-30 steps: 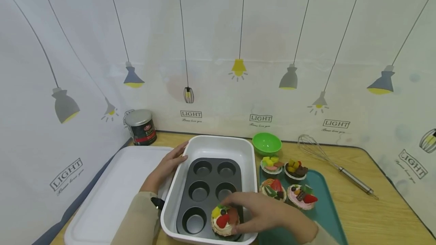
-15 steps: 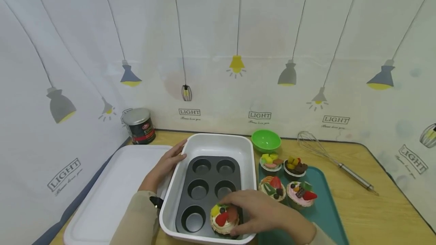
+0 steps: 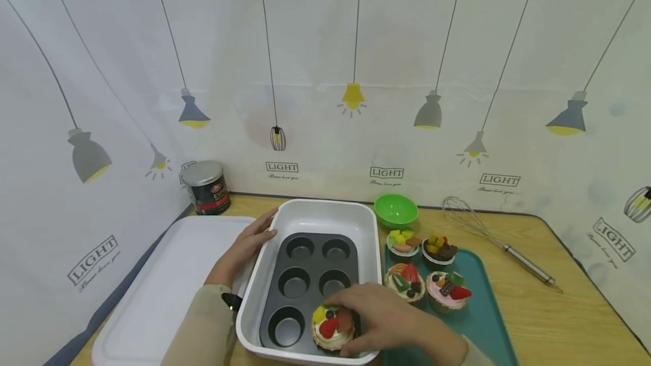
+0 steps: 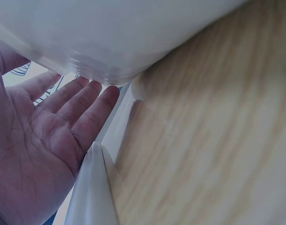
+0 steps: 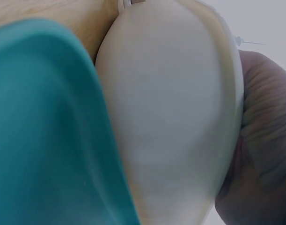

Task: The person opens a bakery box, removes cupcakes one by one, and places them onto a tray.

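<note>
A dark six-cup muffin tin (image 3: pixel 311 291) lies inside a deep white rectangular pan (image 3: pixel 358 215). My right hand (image 3: pixel 386 315) reaches over the pan's right side and grips a cream-topped cupcake (image 3: pixel 333 329) between thumb and fingers, at the tin's near right cup. Its fruit topping is red, yellow and brown. In the right wrist view the hand (image 5: pixel 269 126) is partly behind the pan's wall (image 5: pixel 171 103). My left hand (image 3: pixel 247 247) rests against the pan's left side, thumb at the rim. The left wrist view shows its nearly straight fingers (image 4: pixel 93 115) touching the outer wall.
A teal tray (image 3: pixel 480 312) at right holds several topped cupcakes (image 3: pixel 450 291). Behind stands a green bowl (image 3: pixel 396 211); a whisk (image 3: pixel 519 256) lies on the wooden table (image 3: pixel 574 315). A white tray (image 3: pixel 157 292) and a dark can (image 3: pixel 205 188) are at left.
The view has shifted slightly. Both hands, the pan and the gripped cupcake keep nearly the same places relative to one another.
</note>
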Demonstrator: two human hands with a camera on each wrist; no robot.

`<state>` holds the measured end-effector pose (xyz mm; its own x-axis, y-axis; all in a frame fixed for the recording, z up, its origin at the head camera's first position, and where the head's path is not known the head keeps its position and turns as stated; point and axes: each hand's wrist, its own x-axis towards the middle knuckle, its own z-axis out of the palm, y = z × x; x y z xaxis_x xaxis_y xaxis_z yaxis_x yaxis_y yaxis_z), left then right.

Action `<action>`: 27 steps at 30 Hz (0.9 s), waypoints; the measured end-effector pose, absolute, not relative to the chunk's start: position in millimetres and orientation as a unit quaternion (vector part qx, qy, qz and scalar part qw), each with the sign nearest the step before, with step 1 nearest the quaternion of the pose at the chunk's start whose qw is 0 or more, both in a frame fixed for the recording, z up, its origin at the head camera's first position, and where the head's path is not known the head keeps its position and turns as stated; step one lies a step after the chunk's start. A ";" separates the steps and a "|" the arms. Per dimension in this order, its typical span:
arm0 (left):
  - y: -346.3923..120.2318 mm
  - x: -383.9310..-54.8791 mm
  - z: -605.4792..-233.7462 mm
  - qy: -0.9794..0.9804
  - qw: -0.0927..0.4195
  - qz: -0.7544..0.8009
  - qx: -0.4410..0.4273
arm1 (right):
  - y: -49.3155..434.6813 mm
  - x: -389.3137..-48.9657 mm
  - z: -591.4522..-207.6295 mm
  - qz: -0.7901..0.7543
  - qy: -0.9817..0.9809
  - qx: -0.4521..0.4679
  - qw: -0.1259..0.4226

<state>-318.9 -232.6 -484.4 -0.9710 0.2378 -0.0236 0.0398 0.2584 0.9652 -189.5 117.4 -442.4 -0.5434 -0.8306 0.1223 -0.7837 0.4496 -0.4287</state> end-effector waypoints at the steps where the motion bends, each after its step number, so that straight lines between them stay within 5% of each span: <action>1: -232.8 -319.4 -484.6 0.789 0.083 0.603 0.090 | 117.0 -188.5 -441.3 -0.217 0.852 -0.473 0.052; 27: -231.7 -317.4 -482.3 0.783 0.094 0.607 0.094 | 116.2 -189.7 -446.1 -0.214 0.857 -0.467 0.046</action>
<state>-317.4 -231.7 -482.3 -0.9647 0.2611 -0.0340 0.0321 0.2447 0.9691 -189.7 116.2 -446.1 -0.5586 -0.8206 0.1206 -0.7812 0.4717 -0.4091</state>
